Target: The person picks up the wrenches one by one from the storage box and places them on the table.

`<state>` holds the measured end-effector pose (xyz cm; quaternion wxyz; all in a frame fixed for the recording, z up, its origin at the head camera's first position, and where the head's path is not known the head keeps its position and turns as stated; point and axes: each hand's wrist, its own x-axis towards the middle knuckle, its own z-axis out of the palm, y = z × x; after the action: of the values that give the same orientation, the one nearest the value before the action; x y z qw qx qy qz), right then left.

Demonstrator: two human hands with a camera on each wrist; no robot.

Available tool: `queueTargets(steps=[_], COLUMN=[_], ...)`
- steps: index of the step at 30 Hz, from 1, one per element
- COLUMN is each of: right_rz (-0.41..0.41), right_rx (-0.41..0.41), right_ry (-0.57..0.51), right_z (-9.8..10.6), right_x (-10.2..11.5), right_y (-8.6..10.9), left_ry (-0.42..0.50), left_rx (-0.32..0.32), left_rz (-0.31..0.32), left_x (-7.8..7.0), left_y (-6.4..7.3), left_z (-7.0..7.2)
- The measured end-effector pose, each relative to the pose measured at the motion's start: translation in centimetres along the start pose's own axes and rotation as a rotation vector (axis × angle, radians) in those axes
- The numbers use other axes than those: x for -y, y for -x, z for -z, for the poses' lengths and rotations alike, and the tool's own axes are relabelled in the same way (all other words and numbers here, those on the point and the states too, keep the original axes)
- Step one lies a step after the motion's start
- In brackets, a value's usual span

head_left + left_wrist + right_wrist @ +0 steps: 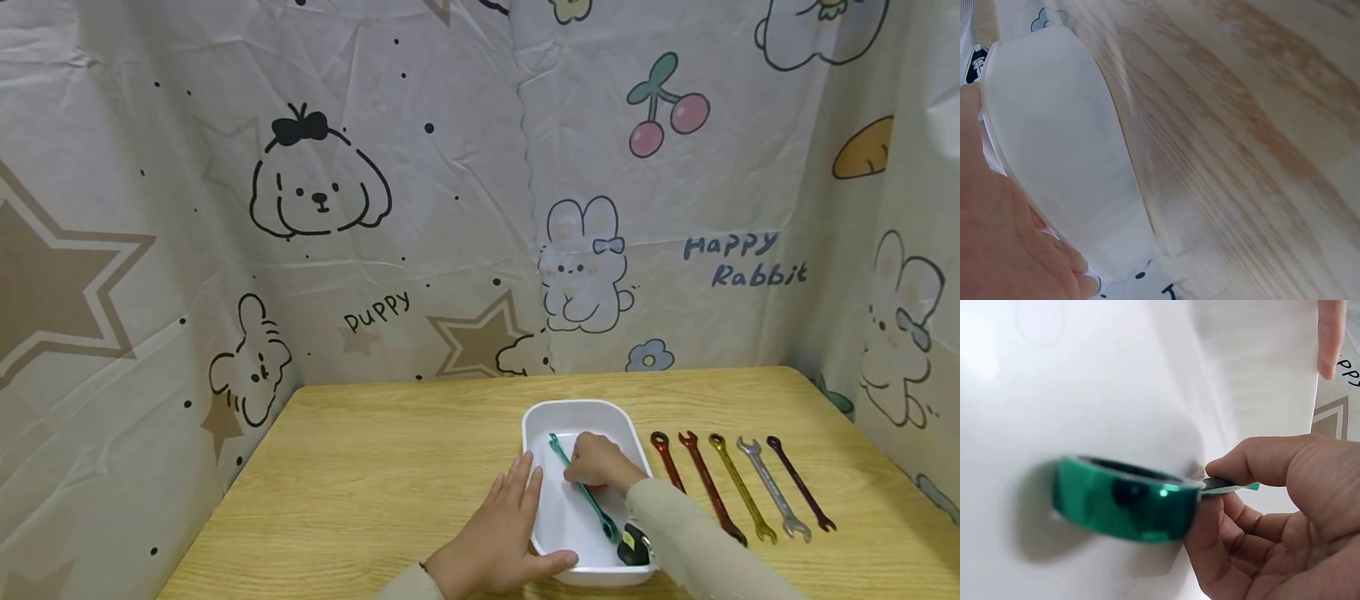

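A white plastic tray [577, 575] stands on the wooden table. Inside it, my right hand [600, 460] pinches a green combination wrench [600, 510] around its middle between thumb and fingers. The wrench's ring end [1129, 503] looms close in the right wrist view, above the tray floor. My left hand [498, 533] rests on the tray's left rim with fingers extended, its thumb across the near edge. In the left wrist view, the tray's outer wall [1066, 137] lies beside that hand. A black object with a yellow-green mark [633, 546], partly hidden by the right sleeve, sits in the near right corner.
Right of the tray, several wrenches lie in a row: two red ones [705, 475], a gold one [738, 483], a silver one [772, 487] and a dark purple one [801, 483]. A printed cloth [465, 208] hangs behind and beside the table [360, 483].
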<state>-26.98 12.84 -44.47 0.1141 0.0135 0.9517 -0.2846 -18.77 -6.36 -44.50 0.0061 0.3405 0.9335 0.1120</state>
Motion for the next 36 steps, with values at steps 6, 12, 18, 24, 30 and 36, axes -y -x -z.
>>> queueTargets(steps=[6,12,18,24,30,36], right_rz=[0.034,0.018,0.009,-0.004,0.019,0.007], right_rx=[-0.004,0.039,0.065,0.09,0.103,0.115], right_ry=[-0.044,-0.087,-0.125,-0.16,-0.202,-0.234], right_z=[0.19,0.39,0.29,0.31,0.39,0.66], right_x=[-0.05,-0.21,-0.23,0.04,0.21,0.46], right_y=[0.14,0.1,-0.1,0.03,0.18,0.2], left_ry=[0.013,-0.003,-0.01,0.001,-0.001,-0.02], left_rx=[0.003,-0.016,0.006,0.026,0.03,0.021], left_rz=[0.002,-0.009,0.004,0.014,0.015,0.013], left_x=[0.01,0.06,-0.09,-0.16,-0.14,-0.12], left_y=[0.02,0.05,-0.02,-0.01,0.03,0.0], left_z=[-0.02,-0.1,0.13,0.31,0.34,0.2])
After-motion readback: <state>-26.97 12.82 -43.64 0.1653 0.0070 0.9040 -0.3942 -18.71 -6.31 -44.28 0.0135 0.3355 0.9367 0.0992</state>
